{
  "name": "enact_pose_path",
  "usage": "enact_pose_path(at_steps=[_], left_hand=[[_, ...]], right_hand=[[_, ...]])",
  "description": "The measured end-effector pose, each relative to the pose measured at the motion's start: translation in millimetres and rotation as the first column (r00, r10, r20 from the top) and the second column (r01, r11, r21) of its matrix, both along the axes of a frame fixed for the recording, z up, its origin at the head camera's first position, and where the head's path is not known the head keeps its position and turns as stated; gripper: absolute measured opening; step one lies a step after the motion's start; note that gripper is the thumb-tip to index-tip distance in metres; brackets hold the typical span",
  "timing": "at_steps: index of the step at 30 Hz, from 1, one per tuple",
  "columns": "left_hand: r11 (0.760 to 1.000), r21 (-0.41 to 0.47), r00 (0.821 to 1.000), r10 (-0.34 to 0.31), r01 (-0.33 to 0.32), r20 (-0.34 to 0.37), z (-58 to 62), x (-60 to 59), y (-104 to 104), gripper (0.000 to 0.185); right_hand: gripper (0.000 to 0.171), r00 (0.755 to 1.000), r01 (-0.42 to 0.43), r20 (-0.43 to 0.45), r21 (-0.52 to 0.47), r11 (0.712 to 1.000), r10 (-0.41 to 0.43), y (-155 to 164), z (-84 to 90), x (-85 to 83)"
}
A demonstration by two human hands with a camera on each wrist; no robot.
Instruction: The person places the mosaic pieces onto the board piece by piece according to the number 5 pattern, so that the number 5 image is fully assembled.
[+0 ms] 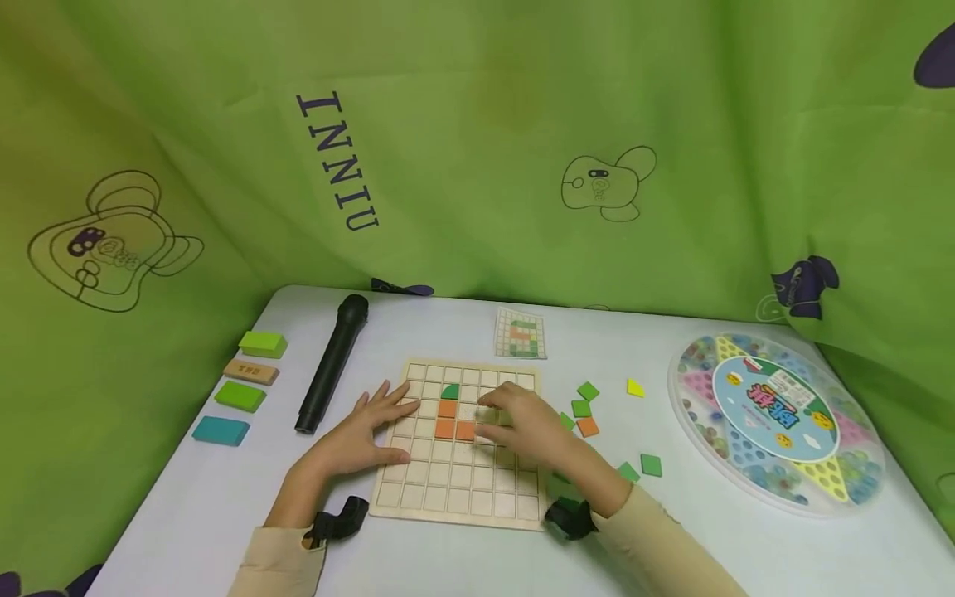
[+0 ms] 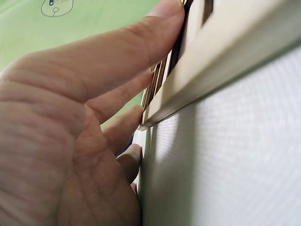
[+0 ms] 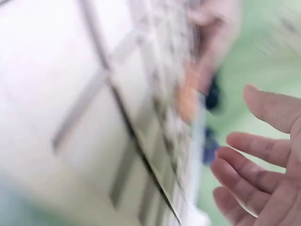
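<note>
A wooden grid board point(image 1: 460, 477) lies flat in the head view. Near its centre sit a green quarter-round tile point(image 1: 451, 391) and orange square tiles point(image 1: 445, 428) in an L shape. My left hand point(image 1: 358, 439) rests along the board's left edge, thumb and fingertips on the frame; the left wrist view shows that thumb point(image 2: 160, 28) on the rim. Over the right half of the board hovers my right hand point(image 1: 525, 419), close to the orange tiles. In the blurred right wrist view its fingers point(image 3: 263, 146) are loosely bent and apart, with nothing between them.
Loose green point(image 1: 651, 464), orange point(image 1: 588, 426) and yellow point(image 1: 635, 388) tiles lie right of the board. A pattern card point(image 1: 520, 334) is behind it. Coloured blocks point(image 1: 240, 396) and a black microphone point(image 1: 333, 363) stand left; a round game box point(image 1: 776, 423) sits far right.
</note>
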State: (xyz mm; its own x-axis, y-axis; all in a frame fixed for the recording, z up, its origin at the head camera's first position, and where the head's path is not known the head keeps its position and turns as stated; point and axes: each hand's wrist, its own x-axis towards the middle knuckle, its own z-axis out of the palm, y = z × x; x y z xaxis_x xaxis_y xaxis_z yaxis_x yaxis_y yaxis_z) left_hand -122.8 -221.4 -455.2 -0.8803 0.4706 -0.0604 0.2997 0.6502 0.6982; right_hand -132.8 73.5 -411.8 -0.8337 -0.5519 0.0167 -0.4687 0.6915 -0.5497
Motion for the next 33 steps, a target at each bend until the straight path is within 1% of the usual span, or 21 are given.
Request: enact_pose_path(at_steps=[2, 4, 6, 7, 8, 10, 13, 15, 18, 22, 24, 27, 29, 31, 33], left_hand=[[1.0, 0.002, 1.0, 0.007, -0.007, 0.006, -1.4, 0.4, 0, 0.08], [1.0, 0.005, 1.0, 0.016, -0.016, 0.007, -0.8, 0.1, -1, 0.08], [1.0, 0.004, 1.0, 0.022, -0.022, 0.002, 1.1, -0.1, -3, 0.08], [1.0, 0.002, 1.0, 0.025, -0.025, 0.003, 2.1, -0.1, -3, 0.08], [1.0, 0.0, 1.0, 0.027, -0.027, 0.002, 2.5, 0.0, -5, 0.08], [1.0, -0.006, 1.0, 0.029, -0.029, 0.002, 2.7, 0.5, -6, 0.081], [1.0, -0.001, 1.0, 0.023, -0.023, 0.005, 0.8, 1.0, -7, 0.081], [1.0, 0.008, 1.0, 0.015, -0.015, 0.005, -1.1, 0.7, -5, 0.081], [1.0, 0.019, 1.0, 0.003, -0.003, 0.003, -4.0, -1.1, 0, 0.081], [0.999, 0.031, 1.0, 0.008, -0.008, -0.002, -2.8, -1.7, 3, 0.08], [0.999, 0.038, 1.0, 0.012, -0.012, -0.001, -2.1, -1.2, 4, 0.08], [0.999, 0.033, 1.0, 0.01, -0.011, 0.005, -2.0, -0.1, 5, 0.08], [1.0, 0.019, 1.0, 0.01, -0.01, 0.016, -2.4, 0.9, 4, 0.08], [1.0, 0.011, 1.0, 0.013, -0.013, 0.022, -2.6, 1.3, 4, 0.08], [1.0, 0.017, 1.0, 0.02, -0.021, 0.015, -2.4, 0.8, 3, 0.08]], right_hand=[[0.037, 0.997, 0.072, 0.005, -0.086, 0.994, -0.072, 25, 2.0, 5.0], [0.035, 0.988, 0.155, 0.011, -0.125, 0.98, -0.155, 52, 0.7, 9.9], [0.029, 0.974, 0.228, 0.012, -0.108, 0.968, -0.228, 77, -4.7, 12.4], [0.027, 0.969, 0.247, 0.01, -0.087, 0.965, -0.247, 87, -8.2, 12.7], [0.025, 0.966, 0.258, 0.019, -0.068, 0.964, -0.257, 95, -12.0, 12.4], [0.021, 0.968, 0.249, 0.035, -0.036, 0.968, -0.248, 106, -19.4, 10.4], [0.019, 0.975, 0.22, 0.042, -0.006, 0.975, -0.22, 113, -26.4, 7.3], [0.019, 0.974, 0.224, 0.04, -0.001, 0.975, -0.223, 116, -28.2, 6.0], [0.018, 0.969, 0.245, 0.028, 0.016, 0.969, -0.245, 122, -27.9, 5.6], [0.016, 0.97, 0.245, -0.014, 0.073, 0.967, -0.244, 122, -17.3, 6.3], [0.016, 0.972, 0.234, -0.016, 0.06, 0.97, -0.234, 115, -11.0, 9.2], [0.018, 0.984, 0.177, -0.001, -0.02, 0.984, -0.177, 94, -4.8, 13.2], [0.019, 0.995, 0.098, 0.021, -0.072, 0.993, -0.097, 74, -4.5, 12.8], [0.019, 1.0, 0.013, 0.017, -0.079, 0.997, -0.012, 54, -7.3, 8.5], [0.019, 0.998, -0.051, 0.018, -0.057, 0.997, 0.052, 37, -10.6, 1.7]])
